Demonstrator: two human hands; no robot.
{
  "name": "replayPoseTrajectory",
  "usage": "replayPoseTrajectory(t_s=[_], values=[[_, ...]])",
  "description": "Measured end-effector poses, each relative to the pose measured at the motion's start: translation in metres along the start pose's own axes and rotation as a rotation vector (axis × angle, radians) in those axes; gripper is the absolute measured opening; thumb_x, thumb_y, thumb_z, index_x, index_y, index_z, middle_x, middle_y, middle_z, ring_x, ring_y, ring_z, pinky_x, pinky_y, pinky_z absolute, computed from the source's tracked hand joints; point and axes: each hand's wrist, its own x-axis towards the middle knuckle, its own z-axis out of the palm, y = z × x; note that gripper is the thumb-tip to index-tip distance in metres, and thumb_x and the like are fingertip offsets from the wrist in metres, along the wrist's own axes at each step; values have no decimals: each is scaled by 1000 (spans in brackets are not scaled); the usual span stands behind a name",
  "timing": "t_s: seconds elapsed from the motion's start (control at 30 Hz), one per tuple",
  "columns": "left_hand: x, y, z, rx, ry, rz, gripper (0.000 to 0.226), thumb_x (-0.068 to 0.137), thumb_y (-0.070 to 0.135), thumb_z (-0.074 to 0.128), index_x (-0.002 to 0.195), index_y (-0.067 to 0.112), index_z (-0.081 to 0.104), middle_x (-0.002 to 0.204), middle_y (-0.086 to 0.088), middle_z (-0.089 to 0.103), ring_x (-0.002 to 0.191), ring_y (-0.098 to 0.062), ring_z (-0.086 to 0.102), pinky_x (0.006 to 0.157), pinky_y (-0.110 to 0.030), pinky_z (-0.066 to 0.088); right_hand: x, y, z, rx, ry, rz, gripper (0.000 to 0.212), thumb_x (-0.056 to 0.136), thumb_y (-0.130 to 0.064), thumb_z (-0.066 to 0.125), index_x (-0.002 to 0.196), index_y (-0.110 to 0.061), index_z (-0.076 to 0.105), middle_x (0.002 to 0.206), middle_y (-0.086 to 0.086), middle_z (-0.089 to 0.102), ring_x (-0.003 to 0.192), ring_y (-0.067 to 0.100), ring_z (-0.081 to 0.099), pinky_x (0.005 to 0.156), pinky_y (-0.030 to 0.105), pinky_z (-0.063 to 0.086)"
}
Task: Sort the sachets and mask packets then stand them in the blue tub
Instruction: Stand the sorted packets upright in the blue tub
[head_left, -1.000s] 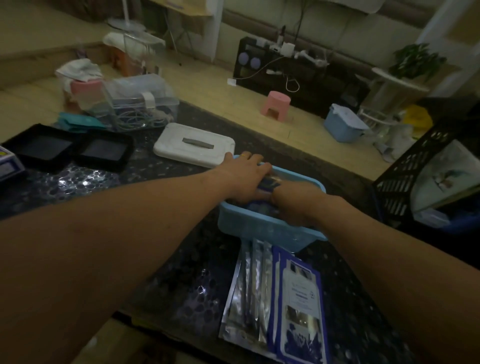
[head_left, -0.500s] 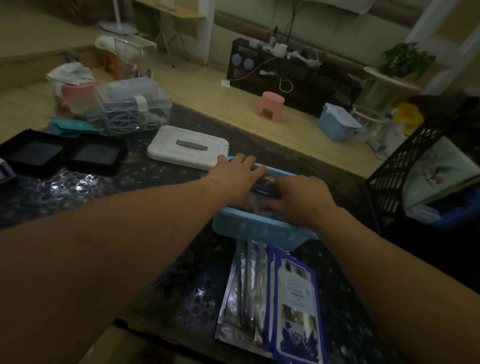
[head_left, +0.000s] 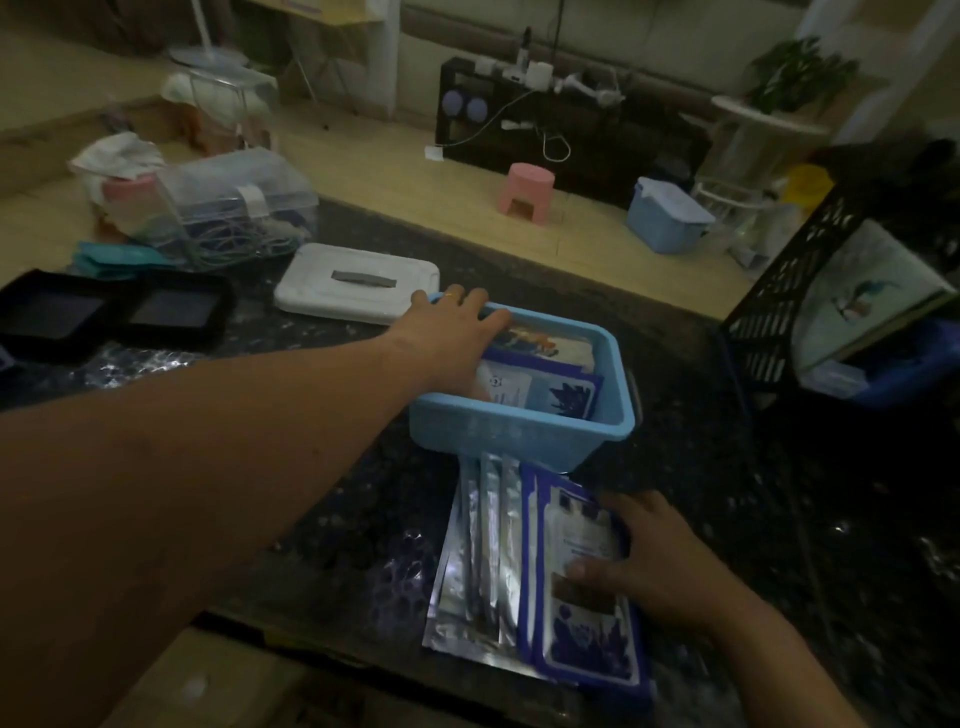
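Blue tub (head_left: 519, 431): packets inside (head_left: 545, 384) braced w/ flat left hand (head_left: 452, 332) only; right hand (head_left: 660, 561) now out, thumb-pinching top mask packet (head_left: 587, 623) of table stack (head_left: 488, 551), prob. next load.

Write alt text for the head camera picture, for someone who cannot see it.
A person's left hand reaches into a blue tub of upright packets on a dark table. The right hand holds the top purple packet of a pile in front of the tub, beside silver sachets.
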Motion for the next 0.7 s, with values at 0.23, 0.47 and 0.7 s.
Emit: replayPoseTrajectory(t_s=[0.23,0.47,0.7], values=[[-2,-1,-4,5,-14,-12,113,71,87,67,159,34,20,168,-9,23,152,-37,27,112,-69,35,16,7,-8,-4,-10,-7,122,45,-92,75,151,-43,38,140,-10,37,132,15,42,113,46,44],[-5,1,-7,20,-15,-15,113,71,88,64,159,34,19,168,-10,23,152,-36,27,113,-68,34,11,20,0,-51,109,74,101,56,-88,75,140,-42,43,131,-10,39,126,13,44,107,42,45],[-5,3,-7,30,-6,-8,112,71,87,66,158,34,20,166,-10,26,150,-36,30,111,-68,38,2,19,5,365,241,138,53,79,-27,90,114,-29,50,95,-4,66,82,14,68,71,33,56]])
